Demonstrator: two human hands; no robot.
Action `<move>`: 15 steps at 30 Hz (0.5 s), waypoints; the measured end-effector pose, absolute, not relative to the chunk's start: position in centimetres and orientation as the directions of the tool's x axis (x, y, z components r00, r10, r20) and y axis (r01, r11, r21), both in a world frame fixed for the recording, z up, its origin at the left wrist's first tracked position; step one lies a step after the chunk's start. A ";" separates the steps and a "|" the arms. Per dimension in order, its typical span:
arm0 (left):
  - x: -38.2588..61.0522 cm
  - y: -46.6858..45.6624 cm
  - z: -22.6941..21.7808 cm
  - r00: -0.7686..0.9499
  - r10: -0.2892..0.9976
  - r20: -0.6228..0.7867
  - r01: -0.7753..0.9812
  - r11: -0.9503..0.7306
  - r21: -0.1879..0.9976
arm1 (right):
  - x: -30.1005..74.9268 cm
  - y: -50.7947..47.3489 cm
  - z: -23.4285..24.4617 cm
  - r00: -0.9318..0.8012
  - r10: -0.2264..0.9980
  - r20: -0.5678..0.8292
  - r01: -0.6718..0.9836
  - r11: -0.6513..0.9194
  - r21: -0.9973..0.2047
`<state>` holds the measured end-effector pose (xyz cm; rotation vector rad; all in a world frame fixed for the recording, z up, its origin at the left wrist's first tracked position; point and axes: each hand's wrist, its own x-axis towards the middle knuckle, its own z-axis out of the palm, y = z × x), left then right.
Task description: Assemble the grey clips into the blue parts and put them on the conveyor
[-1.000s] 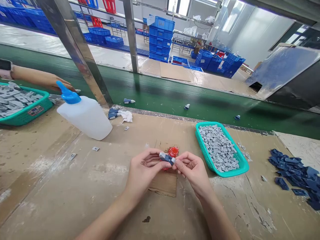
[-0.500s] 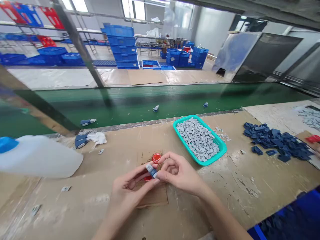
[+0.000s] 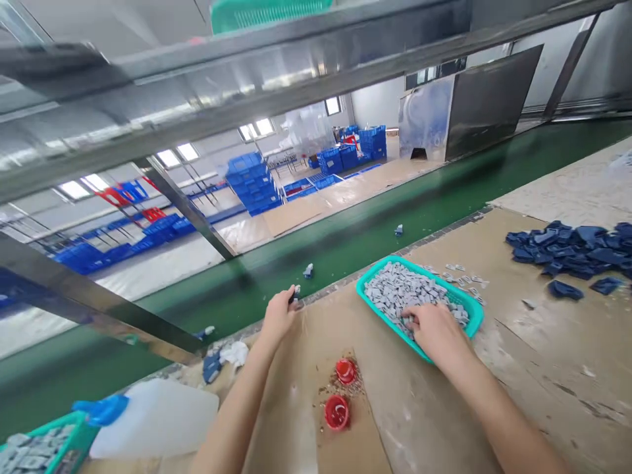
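My left hand [image 3: 279, 315] reaches to the near edge of the green conveyor belt [image 3: 355, 240]. Its fingers are closed on a small dark-blue and grey part [image 3: 295, 294]. Over the turquoise basket [image 3: 474, 322], my right hand [image 3: 437, 326] is closed with its fingertips down among the small grey plastic pieces [image 3: 392, 289]; whatever they pinch is hidden. Between my forearms stand two red caps [image 3: 336, 413] with wet-looking contents, on a strip of cardboard [image 3: 353, 451].
Dark-blue pieces [image 3: 573, 247] lie heaped at the right. A white jug [image 3: 158, 418] with a blue cap lies at the left, beside another turquoise basket [image 3: 74, 441]. Blue-grey parts [image 3: 308, 270] rest on the belt. A metal beam [image 3: 276, 92] crosses overhead.
My hands have come apart: the left moved forward to the belt with the blue-and-grey part, the right moved into the basket of grey pieces. The view has tilted and shifted.
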<state>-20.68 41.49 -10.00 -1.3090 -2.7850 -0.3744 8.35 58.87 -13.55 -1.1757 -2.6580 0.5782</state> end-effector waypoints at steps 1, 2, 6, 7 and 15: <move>-21.7 42.2 -10.2 -0.655 0.743 0.140 0.755 0.634 0.166 | 8.3 58.9 -13.8 -0.660 0.751 0.003 0.687 0.605 -0.403; -22.6 42.9 -10.5 -0.670 0.729 0.141 0.742 0.656 0.137 | 8.2 58.9 -14.0 -0.652 0.758 0.000 0.698 0.600 -0.391; -24.4 45.5 -11.3 -0.726 0.668 0.166 0.685 0.724 0.085 | 8.1 59.1 -14.4 -0.668 0.744 0.014 0.675 0.613 -0.411; -24.6 46.1 -11.4 -0.733 0.656 0.180 0.676 0.733 0.083 | 8.1 59.2 -14.4 -0.682 0.731 0.036 0.649 0.627 -0.431; -24.1 49.1 -11.5 -0.803 0.572 0.168 0.596 0.782 0.184 | 8.6 59.0 -15.8 -0.665 0.725 0.181 0.449 0.582 -0.678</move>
